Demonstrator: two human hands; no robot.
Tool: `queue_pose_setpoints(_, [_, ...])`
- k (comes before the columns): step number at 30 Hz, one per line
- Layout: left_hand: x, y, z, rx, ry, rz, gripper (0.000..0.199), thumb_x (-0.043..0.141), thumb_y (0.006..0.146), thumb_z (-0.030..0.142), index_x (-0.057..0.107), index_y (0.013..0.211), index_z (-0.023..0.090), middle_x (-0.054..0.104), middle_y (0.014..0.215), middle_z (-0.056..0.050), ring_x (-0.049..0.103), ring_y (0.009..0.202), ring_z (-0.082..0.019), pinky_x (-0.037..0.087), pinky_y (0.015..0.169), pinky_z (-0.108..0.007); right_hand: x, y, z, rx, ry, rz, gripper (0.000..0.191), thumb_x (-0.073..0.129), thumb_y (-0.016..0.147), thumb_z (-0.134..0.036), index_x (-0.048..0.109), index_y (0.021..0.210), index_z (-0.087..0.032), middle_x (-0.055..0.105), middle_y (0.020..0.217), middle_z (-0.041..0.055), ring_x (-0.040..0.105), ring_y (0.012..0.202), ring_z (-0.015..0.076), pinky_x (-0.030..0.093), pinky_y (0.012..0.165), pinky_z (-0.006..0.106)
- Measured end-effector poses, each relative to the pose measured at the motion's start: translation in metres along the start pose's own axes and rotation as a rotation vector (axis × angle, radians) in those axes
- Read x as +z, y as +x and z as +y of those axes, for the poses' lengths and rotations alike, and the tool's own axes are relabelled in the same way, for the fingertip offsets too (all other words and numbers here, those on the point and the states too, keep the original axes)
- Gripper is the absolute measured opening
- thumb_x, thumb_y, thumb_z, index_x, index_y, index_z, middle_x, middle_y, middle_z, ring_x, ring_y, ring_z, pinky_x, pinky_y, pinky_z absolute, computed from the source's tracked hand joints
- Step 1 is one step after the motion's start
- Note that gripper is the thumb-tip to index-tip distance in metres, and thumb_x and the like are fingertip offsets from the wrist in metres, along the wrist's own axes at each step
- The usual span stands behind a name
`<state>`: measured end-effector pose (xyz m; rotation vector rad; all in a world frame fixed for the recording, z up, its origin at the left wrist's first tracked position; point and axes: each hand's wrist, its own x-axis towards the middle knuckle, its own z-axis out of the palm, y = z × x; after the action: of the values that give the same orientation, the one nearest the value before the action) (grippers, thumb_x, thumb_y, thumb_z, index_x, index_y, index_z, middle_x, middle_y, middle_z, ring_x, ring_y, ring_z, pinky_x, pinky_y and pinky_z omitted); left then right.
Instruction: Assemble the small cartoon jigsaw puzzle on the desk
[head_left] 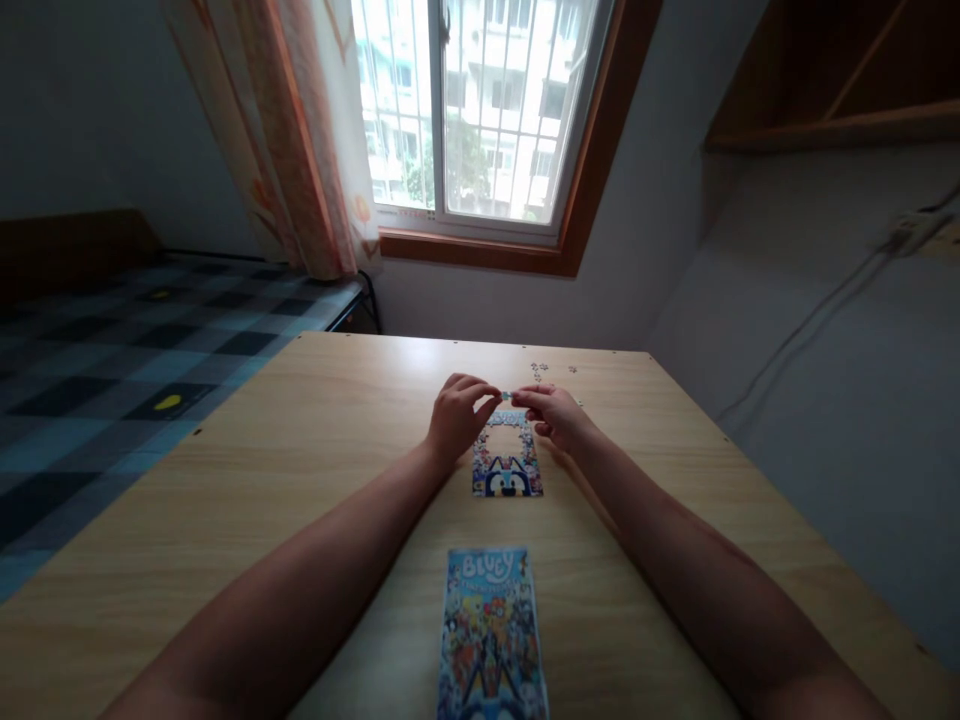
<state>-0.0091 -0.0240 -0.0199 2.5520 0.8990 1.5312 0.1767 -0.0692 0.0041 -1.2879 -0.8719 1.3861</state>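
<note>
Between my two hands, a small jigsaw puzzle piece (507, 396) is held just above the far edge of a partly assembled jigsaw puzzle (513, 480). My left hand (460, 412) pinches the piece from the left with thumb and fingertips. From the right, my right hand (553, 410) grips it in the same way. The puzzle lies flat on the table, with a blue cartoon dog face along its near side and an opening of bare wood in its middle. Several loose pieces (538, 368) lie beyond my right hand, some partly hidden by it.
A Bluey puzzle box (493, 630) lies nearer to me on the wooden table (337, 420). To the left is a bed with a checked cover (187, 330). A curtain (300, 150) and a barred window (487, 120) are behind the table; a cable (802, 325) runs along the right wall.
</note>
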Motion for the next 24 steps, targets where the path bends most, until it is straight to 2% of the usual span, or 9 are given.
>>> queue_pose_setpoints(4, [0.0,0.0,0.003,-0.014,0.024,-0.022,0.008,0.069,0.093,0.028,0.074,0.089,0.023,0.075,0.09,-0.002,0.063,0.091,-0.021,0.051,0.087,-0.039,-0.007,0.001,0.001,-0.085,-0.179,-0.018,0.032,0.084,0.068,-0.036,0.069,0.088,-0.016,0.072,0.088,0.0067,0.046,0.056,0.0059,0.022,0.043,0.018])
queue_pose_setpoints(7, [-0.001,0.0,0.005,-0.015,0.029,-0.039,0.008,0.07,0.092,0.029,0.074,0.088,0.024,0.075,0.089,-0.001,0.063,0.09,-0.021,0.05,0.087,-0.038,-0.012,0.004,0.003,-0.229,-0.328,-0.047,0.036,0.082,0.07,-0.041,0.07,0.094,-0.017,0.072,0.089,0.007,0.052,0.061,0.0086,0.031,0.045,0.019])
queue_pose_setpoints(11, [-0.002,-0.001,0.003,-0.068,0.036,-0.037,0.008,0.071,0.092,0.029,0.075,0.088,0.023,0.075,0.089,-0.002,0.063,0.088,-0.02,0.05,0.086,-0.037,-0.018,0.008,0.001,-0.615,-0.587,-0.104,0.032,0.077,0.079,-0.04,0.074,0.102,-0.019,0.073,0.101,0.0073,0.061,0.073,0.0126,0.049,0.062,0.026])
queue_pose_setpoints(13, [-0.002,-0.001,0.001,-0.094,0.024,-0.037,0.009,0.071,0.092,0.029,0.075,0.087,0.023,0.075,0.088,-0.002,0.063,0.087,-0.02,0.05,0.086,-0.037,-0.02,0.009,0.002,-0.798,-0.741,-0.142,0.024,0.074,0.083,-0.036,0.076,0.103,-0.022,0.073,0.104,0.006,0.062,0.076,0.013,0.052,0.071,0.029])
queue_pose_setpoints(15, [0.0,-0.001,-0.001,-0.107,0.008,-0.051,0.008,0.071,0.092,0.029,0.075,0.087,0.024,0.075,0.088,-0.002,0.064,0.087,-0.02,0.049,0.087,-0.037,-0.022,0.011,0.003,-0.892,-0.842,-0.154,0.019,0.071,0.087,-0.032,0.077,0.102,-0.023,0.074,0.101,0.0044,0.062,0.074,0.0125,0.052,0.074,0.03])
queue_pose_setpoints(21, [0.003,-0.001,-0.005,-0.129,-0.07,-0.116,0.009,0.07,0.091,0.029,0.076,0.09,0.024,0.076,0.093,-0.003,0.065,0.093,-0.021,0.051,0.091,-0.039,-0.027,0.015,0.007,-0.95,-0.904,-0.101,0.013,0.069,0.09,-0.029,0.08,0.094,-0.024,0.076,0.087,0.0015,0.061,0.066,0.0111,0.049,0.069,0.027])
queue_pose_setpoints(24, [0.004,-0.001,-0.014,-0.29,-0.171,-0.107,0.017,0.063,0.094,0.028,0.075,0.105,0.023,0.076,0.103,-0.004,0.068,0.096,-0.021,0.054,0.09,-0.037,-0.029,0.018,0.008,-0.895,-0.867,-0.11,0.011,0.072,0.087,-0.029,0.08,0.092,-0.023,0.077,0.086,0.0009,0.062,0.065,0.0108,0.049,0.066,0.025])
